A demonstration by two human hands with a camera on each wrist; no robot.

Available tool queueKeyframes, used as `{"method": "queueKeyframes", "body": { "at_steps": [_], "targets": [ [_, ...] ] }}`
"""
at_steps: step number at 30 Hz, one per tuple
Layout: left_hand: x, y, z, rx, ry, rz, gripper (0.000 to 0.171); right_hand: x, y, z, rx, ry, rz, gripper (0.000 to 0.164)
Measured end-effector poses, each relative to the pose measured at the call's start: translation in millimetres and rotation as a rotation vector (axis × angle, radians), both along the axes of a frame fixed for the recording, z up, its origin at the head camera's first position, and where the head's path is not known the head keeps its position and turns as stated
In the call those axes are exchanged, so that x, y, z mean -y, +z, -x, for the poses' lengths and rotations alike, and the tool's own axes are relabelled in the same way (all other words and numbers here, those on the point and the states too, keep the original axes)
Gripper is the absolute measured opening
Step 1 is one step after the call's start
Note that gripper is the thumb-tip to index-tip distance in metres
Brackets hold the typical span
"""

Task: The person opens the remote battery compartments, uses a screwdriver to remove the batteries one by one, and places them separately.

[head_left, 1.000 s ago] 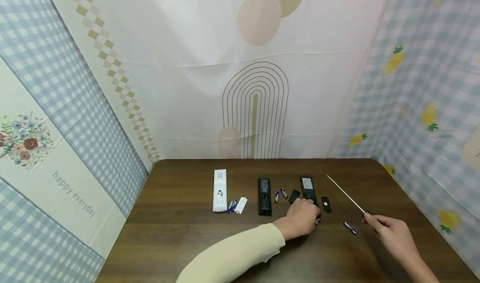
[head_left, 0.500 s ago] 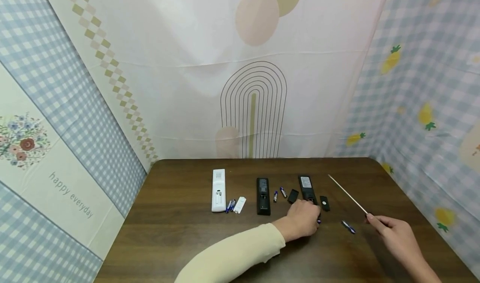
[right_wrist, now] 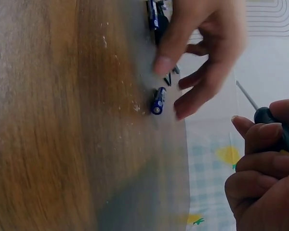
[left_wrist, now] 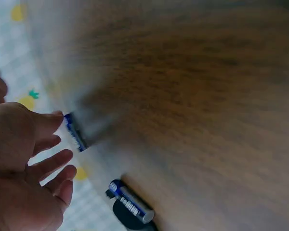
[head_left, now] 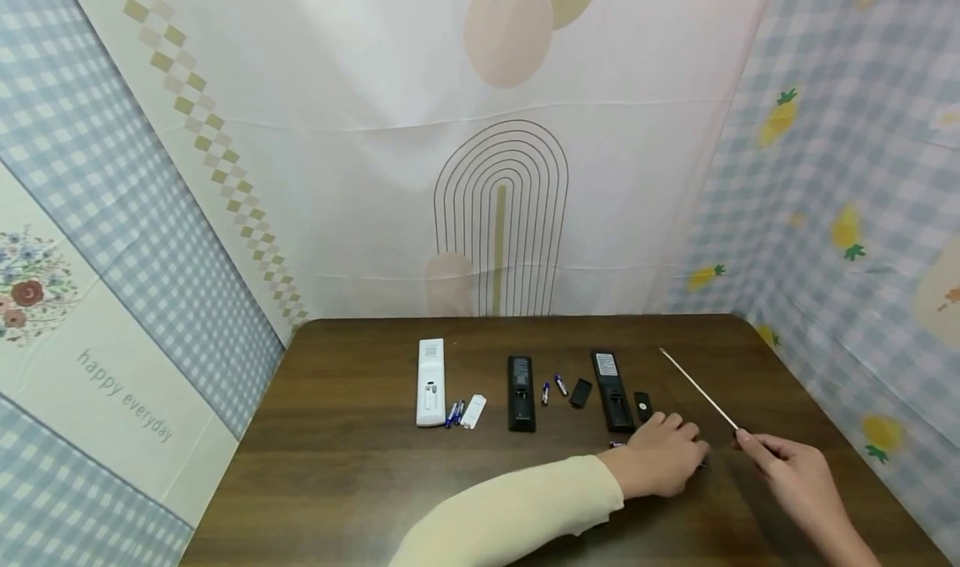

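My left hand [head_left: 663, 454] is over the table's right half, its fingers spread. Close by its fingertips lies a blue AAA-type battery [right_wrist: 158, 101], which nothing grips; the head view mostly hides it. Another blue-and-silver battery [left_wrist: 131, 201] lies by the lower end of the right black remote control [head_left: 613, 392], whose battery bay is uncovered and looks empty. A small black cover [head_left: 642, 405] sits just right of that remote. My right hand [head_left: 798, 475] holds a screwdriver [right_wrist: 263, 116] by its dark handle, the long thin shaft pointing forward and left.
A white remote control [head_left: 431, 383], with a battery in its bay, lies at left beside loose batteries [head_left: 455, 413] and a white cover [head_left: 474, 411]. Mid-table are another black remote control [head_left: 521, 393], two batteries [head_left: 561, 384] and a black cover [head_left: 581, 393]. Patterned cloth hangs behind.
My left hand has moved right, off the right black remote control, uncovering its bay and leaving a battery by its lower end. My right hand with the screwdriver has barely moved.
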State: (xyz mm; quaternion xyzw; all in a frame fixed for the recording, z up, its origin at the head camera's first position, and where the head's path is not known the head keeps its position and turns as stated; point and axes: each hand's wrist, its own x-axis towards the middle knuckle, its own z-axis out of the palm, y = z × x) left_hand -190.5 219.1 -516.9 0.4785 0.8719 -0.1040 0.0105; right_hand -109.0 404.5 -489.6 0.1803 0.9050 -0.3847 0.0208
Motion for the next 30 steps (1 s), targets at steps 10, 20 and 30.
{"method": "queueKeyframes", "body": {
  "at_steps": [10,20,30],
  "targets": [
    [-6,-9.7,1.9,-0.021,0.002,-0.006,0.029,-3,4.3,-7.8,-0.043,-0.011,0.039,0.069],
    [17,-9.3,7.7,-0.012,-0.005,-0.059,0.015,0,0.1,-4.1,-0.003,-0.008,0.057,0.071],
    [65,-12.5,12.9,-0.124,0.011,-0.069,0.031,1,-3.7,0.1,0.017,0.004,0.061,0.075]
  ]
}}
